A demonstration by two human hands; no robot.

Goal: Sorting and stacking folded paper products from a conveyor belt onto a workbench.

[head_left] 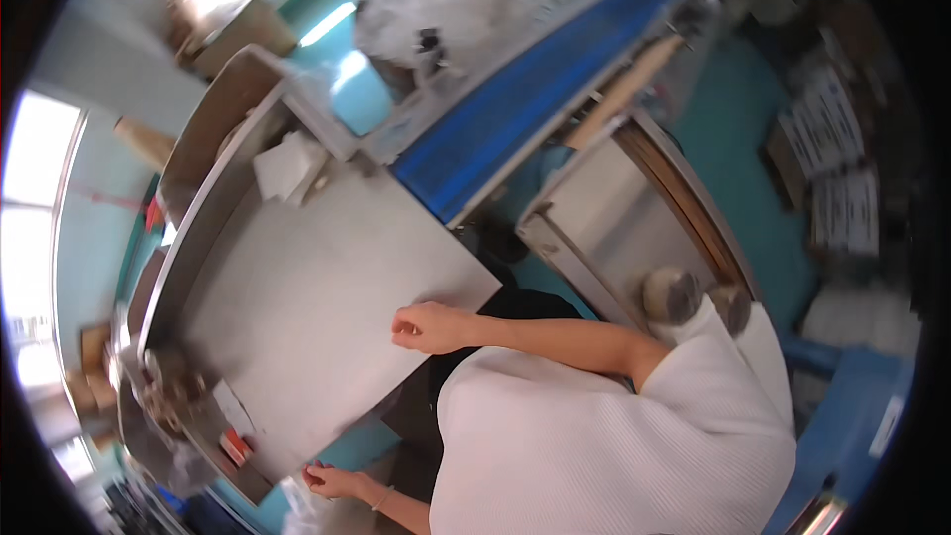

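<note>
My right hand [428, 327] is over the near right part of a pale worktable [307, 267], its fingers curled in a loose fist. I see nothing in it. My left hand [335, 481] is by the table's near left corner, with its fingers bent inward and nothing visible in them. A small red and white box [236, 446] lies on the table's left end, close to that hand, with a white slip of paper [231, 406] beside it. Crumpled white material [290, 168] lies at the far side of the tabletop. Motion blurs the picture.
A blue conveyor belt [545, 94] runs from the table's far right corner into the distance. To the right stands a shelf-like side table [634, 208] with two tape rolls [671, 295]. Bagged clear plastic [446, 0] is piled beyond the belt; stacked cartons [832, 159] stand far right.
</note>
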